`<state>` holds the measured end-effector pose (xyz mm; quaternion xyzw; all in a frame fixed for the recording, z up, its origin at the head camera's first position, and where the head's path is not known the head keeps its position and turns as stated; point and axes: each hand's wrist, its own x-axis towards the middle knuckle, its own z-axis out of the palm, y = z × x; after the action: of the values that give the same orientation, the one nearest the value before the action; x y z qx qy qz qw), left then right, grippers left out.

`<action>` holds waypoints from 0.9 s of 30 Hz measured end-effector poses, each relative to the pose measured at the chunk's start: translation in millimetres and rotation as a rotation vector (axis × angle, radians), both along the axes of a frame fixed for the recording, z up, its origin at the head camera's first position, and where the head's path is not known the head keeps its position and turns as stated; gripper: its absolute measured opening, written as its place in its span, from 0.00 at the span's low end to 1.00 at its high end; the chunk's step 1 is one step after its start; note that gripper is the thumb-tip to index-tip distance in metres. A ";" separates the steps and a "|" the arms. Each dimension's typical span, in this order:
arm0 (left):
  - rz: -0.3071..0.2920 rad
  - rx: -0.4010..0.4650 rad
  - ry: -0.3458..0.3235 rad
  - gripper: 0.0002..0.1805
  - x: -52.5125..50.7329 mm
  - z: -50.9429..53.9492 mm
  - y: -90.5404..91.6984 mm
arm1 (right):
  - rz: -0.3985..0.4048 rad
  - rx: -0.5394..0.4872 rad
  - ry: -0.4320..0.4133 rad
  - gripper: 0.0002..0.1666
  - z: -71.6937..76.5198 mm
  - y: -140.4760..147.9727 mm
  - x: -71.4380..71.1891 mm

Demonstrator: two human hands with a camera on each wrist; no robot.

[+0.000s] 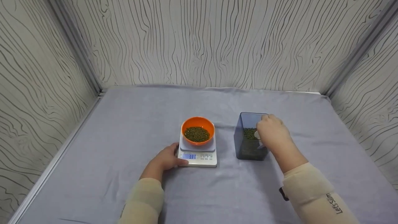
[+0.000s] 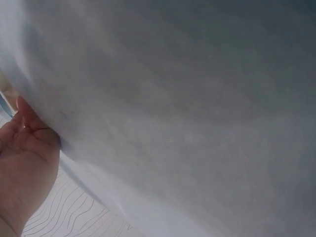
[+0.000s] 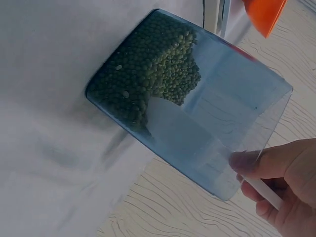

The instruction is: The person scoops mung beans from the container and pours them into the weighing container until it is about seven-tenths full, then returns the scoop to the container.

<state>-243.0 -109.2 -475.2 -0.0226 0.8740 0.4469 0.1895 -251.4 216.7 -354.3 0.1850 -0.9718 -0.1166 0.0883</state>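
At the middle of the head view a white digital kitchen scale (image 1: 203, 162) carries an orange bowl (image 1: 199, 143), partly filled with green mung beans (image 1: 196, 133). My left hand (image 1: 166, 157) holds the scale's left front corner, thumb lying on top beside the lit display. To the right stands a bluish see-through container (image 1: 240, 144) holding more mung beans (image 3: 168, 64). My right hand (image 1: 273, 130) is over its rim. In the right wrist view it grips the handle of a white scoop (image 3: 180, 126), whose head dips into the beans inside the container.
A grey-lavender cloth (image 1: 130, 124) covers the table. Wood-grain patterned panels (image 1: 199, 43) rise behind it and on both sides, with grey metal posts (image 1: 76, 43) at the corners. Cloth fills most of the left wrist view.
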 end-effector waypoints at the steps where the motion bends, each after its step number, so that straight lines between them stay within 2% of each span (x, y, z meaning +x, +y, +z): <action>1: -0.001 0.003 0.001 0.49 0.0 -0.1 -0.1 | 0.006 -0.004 -0.007 0.04 -0.5 1.0 -0.5; 7: 0.000 0.030 0.004 0.48 0.4 -0.3 -1.0 | 0.012 -0.050 -0.053 0.08 -2.6 5.2 -3.1; 12: 0.004 0.034 -0.004 0.49 0.5 -0.1 -0.6 | 0.023 -0.104 -0.066 0.05 -3.3 5.9 -4.8; 17: -0.017 0.038 0.013 0.48 0.4 -0.5 -1.2 | 0.045 -0.147 -0.054 0.03 -4.2 7.3 -5.7; 20: -0.025 0.043 0.019 0.48 1.1 0.3 -1.3 | 0.043 -0.166 -0.083 0.04 -4.9 8.9 -7.5; 24: -0.021 0.040 0.017 0.48 1.6 1.4 -1.3 | 0.026 -0.226 -0.137 0.06 -6.5 11.4 -10.2; 27: -0.014 0.032 0.013 0.48 1.6 1.9 -1.0 | 0.031 -0.293 -0.146 0.06 -8.5 14.4 -11.1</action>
<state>-241.4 -110.2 -473.3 -0.0104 0.8681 0.4596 0.1872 -262.4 231.1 -362.8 0.1929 -0.9793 0.0414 0.0455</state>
